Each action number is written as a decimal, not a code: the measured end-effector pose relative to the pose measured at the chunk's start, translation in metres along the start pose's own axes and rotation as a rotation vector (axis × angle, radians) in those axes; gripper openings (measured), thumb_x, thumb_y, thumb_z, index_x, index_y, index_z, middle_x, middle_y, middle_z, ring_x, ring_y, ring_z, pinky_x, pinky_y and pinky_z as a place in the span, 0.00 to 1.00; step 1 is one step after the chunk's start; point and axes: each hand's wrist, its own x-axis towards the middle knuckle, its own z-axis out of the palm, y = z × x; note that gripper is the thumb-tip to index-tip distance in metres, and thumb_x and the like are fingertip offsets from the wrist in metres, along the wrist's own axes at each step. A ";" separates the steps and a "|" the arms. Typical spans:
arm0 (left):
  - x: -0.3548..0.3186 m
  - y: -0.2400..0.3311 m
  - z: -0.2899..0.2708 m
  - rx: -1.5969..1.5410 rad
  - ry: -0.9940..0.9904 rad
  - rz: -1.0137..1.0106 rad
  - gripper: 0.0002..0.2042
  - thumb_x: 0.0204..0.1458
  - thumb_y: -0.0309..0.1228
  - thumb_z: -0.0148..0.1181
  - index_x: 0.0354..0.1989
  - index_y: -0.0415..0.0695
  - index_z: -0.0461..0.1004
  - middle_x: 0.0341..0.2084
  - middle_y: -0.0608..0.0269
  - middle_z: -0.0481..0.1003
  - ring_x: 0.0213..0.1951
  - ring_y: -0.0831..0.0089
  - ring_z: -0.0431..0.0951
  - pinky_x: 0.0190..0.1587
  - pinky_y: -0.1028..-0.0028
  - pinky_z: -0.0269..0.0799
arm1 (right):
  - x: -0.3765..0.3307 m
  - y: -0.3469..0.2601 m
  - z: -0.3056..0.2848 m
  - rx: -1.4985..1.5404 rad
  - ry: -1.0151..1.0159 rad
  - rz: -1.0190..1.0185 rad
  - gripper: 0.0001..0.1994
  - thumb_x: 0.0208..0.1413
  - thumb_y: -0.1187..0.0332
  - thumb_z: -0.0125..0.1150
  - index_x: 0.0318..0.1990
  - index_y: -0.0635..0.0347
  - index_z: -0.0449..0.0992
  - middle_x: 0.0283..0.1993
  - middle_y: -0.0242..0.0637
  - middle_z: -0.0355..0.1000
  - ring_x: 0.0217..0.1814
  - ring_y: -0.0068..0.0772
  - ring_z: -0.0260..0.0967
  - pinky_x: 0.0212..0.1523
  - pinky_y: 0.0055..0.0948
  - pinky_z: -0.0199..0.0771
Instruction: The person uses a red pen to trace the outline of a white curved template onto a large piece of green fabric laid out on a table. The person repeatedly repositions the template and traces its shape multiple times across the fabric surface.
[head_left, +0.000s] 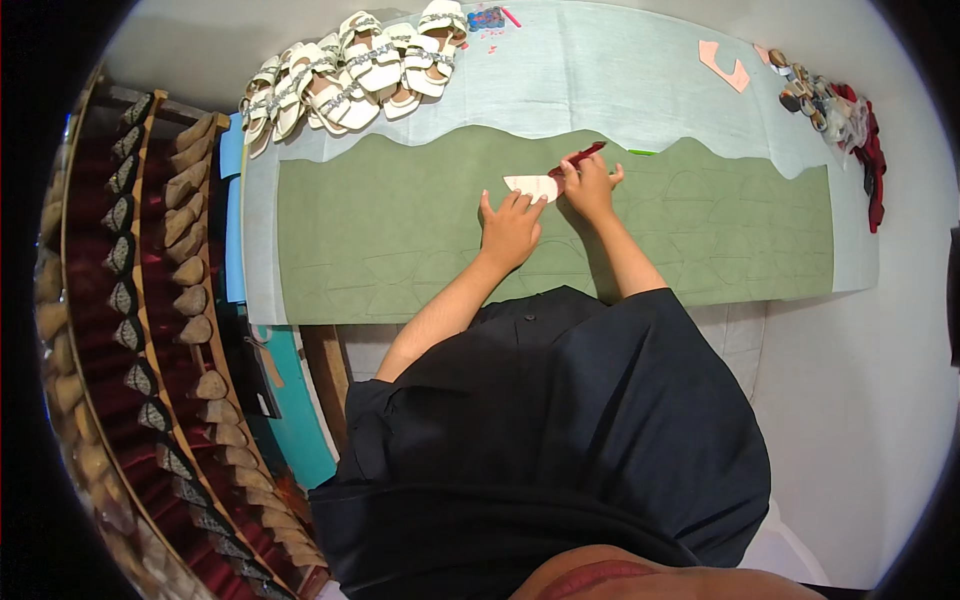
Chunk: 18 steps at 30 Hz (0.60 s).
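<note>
A wide piece of green sheet material with a wavy far edge lies across the table, with thin outlines drawn over it. On it rests a small white pattern piece with a curved edge. My left hand presses on this piece with its fingers spread, holding nothing in its grip. My right hand is closed around a dark red pen, just right of the pattern piece. The pen's tip is hidden by the hand. A thin bright green item lies by the wavy edge, right of my right hand.
White strapped sandals are heaped at the table's far left, beside a small blue patterned item. A pale pink pattern piece and a pile of small objects lie far right. Shelves with shoe lasts stand left.
</note>
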 end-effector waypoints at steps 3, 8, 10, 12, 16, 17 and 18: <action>0.006 -0.004 -0.001 -0.036 -0.095 -0.021 0.17 0.51 0.29 0.54 0.51 0.57 0.75 0.39 0.70 0.73 0.50 0.70 0.71 0.59 0.35 0.43 | -0.004 0.012 -0.009 -0.005 0.032 0.043 0.10 0.58 0.58 0.54 0.35 0.50 0.80 0.42 0.31 0.75 0.55 0.33 0.65 0.60 0.67 0.37; 0.019 -0.016 -0.002 0.008 -0.158 0.049 0.13 0.52 0.28 0.54 0.43 0.60 0.79 0.35 0.73 0.72 0.48 0.74 0.71 0.60 0.36 0.39 | -0.008 0.015 -0.017 -0.041 0.053 0.048 0.10 0.58 0.58 0.54 0.35 0.49 0.80 0.42 0.29 0.75 0.54 0.32 0.65 0.60 0.66 0.37; 0.026 -0.021 -0.003 0.009 -0.157 0.094 0.11 0.52 0.30 0.55 0.39 0.61 0.81 0.34 0.74 0.72 0.49 0.74 0.71 0.60 0.36 0.38 | -0.009 0.019 -0.019 -0.061 0.072 0.057 0.10 0.59 0.58 0.54 0.36 0.48 0.79 0.43 0.29 0.74 0.51 0.33 0.67 0.59 0.64 0.37; 0.035 -0.025 -0.008 -0.017 -0.195 0.115 0.09 0.52 0.32 0.56 0.34 0.62 0.82 0.35 0.74 0.72 0.51 0.73 0.70 0.61 0.36 0.36 | -0.011 0.020 -0.022 -0.057 0.069 0.059 0.10 0.59 0.58 0.53 0.36 0.48 0.79 0.43 0.29 0.74 0.52 0.33 0.66 0.59 0.64 0.38; 0.061 -0.036 -0.017 0.031 -0.326 0.225 0.05 0.49 0.36 0.60 0.28 0.64 0.82 0.35 0.76 0.71 0.56 0.70 0.66 0.62 0.36 0.33 | -0.013 0.018 -0.024 -0.076 0.055 0.066 0.11 0.60 0.57 0.53 0.36 0.48 0.80 0.42 0.28 0.74 0.53 0.31 0.66 0.59 0.64 0.37; 0.069 -0.040 -0.018 0.057 -0.358 0.265 0.04 0.47 0.37 0.61 0.27 0.64 0.82 0.36 0.76 0.71 0.57 0.69 0.65 0.62 0.36 0.33 | -0.014 0.017 -0.024 -0.076 0.054 0.077 0.11 0.60 0.57 0.53 0.36 0.47 0.80 0.42 0.28 0.74 0.53 0.31 0.66 0.59 0.64 0.37; 0.076 -0.043 -0.018 0.084 -0.390 0.306 0.03 0.46 0.37 0.63 0.26 0.64 0.81 0.36 0.77 0.71 0.58 0.69 0.64 0.62 0.36 0.32 | -0.016 0.017 -0.024 -0.075 0.053 0.088 0.11 0.60 0.57 0.53 0.36 0.47 0.80 0.43 0.27 0.74 0.53 0.31 0.66 0.59 0.64 0.37</action>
